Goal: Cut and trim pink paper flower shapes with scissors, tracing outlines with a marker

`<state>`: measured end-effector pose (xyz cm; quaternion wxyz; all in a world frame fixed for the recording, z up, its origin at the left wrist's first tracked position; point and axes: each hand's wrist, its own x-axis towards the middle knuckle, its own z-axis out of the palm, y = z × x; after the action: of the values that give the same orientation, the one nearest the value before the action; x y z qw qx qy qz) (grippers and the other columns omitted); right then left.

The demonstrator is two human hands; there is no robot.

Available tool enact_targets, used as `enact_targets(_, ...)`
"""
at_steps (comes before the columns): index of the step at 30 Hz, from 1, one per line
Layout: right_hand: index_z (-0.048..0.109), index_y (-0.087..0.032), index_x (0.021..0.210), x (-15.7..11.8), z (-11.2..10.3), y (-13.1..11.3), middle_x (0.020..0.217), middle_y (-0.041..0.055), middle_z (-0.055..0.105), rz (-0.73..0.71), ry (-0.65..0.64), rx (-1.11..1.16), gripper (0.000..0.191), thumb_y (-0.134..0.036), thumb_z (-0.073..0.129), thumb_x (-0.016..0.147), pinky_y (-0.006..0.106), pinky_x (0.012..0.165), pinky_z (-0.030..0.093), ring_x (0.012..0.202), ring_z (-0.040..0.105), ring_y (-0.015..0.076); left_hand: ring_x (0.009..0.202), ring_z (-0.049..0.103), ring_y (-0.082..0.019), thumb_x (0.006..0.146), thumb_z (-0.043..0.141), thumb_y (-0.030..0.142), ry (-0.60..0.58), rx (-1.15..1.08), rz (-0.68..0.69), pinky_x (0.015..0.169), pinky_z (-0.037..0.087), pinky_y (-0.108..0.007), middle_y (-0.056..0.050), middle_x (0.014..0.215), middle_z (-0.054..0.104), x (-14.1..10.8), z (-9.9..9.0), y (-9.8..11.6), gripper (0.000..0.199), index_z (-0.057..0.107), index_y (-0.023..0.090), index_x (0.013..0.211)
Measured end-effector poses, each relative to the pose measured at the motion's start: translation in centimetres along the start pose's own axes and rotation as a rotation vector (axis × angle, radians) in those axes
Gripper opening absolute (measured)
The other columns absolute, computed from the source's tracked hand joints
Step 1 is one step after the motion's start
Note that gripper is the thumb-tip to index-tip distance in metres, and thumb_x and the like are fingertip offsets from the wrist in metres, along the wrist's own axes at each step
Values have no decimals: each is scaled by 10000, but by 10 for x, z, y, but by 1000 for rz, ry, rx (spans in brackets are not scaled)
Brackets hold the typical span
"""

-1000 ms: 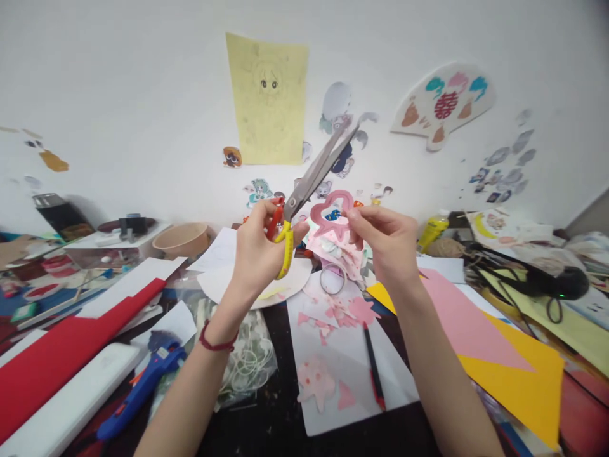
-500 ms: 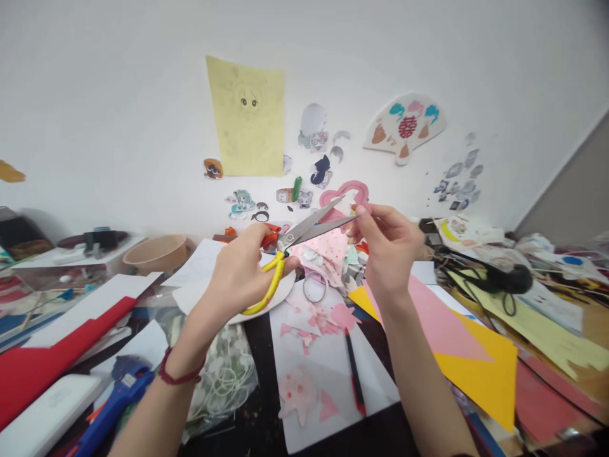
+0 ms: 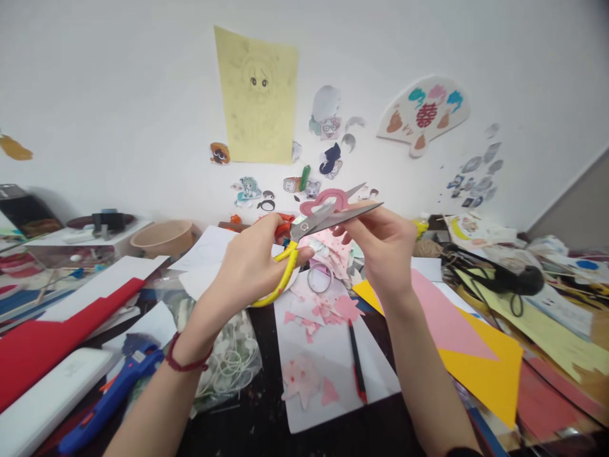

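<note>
Holding in the left hand [image 3: 252, 261], with fingers curled around the yellow and red handles, metal scissors [image 3: 305, 227] with blades spread, and pinching in the right hand [image 3: 387, 247] a pink looped cutout [image 3: 340, 198] at these blades. Around, with open air before the white wall [image 3: 152, 108] and above the white sheet [image 3: 333, 412], but close to a pink scrap pile [image 3: 328, 310] below.

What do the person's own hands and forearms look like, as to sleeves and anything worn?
No sleeves show on the visible forearms, and both hands are bare, with no gloves. The left hand has a thin dark red band round the wrist. On the right arm, past the right hand, a bit of something black shows at the bottom edge.
</note>
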<state>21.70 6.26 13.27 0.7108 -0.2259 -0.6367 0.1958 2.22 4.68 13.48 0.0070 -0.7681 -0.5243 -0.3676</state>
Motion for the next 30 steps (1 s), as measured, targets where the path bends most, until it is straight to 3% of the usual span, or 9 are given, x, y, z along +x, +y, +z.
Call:
enact_targets(12,776,-208,778,-3,4,1,713,-6,690,15,-9,2,69,-190,723,818,222,439,465,536,604,91,729,500,-171,833,608,451,-10,-56,10,640,320,-312,11,839,582,-1,1,0,284,469,213,905)
enact_targets(30,752,-201,718,-3,4,-1,702,-7,669,2,-9,-12,105,-205,730,820,224,435,452,522,576,80,698,498,-169,841,593,460,-14,-63,48,637,319,-309,7,811,582,-1,0,0,281,451,218,842)
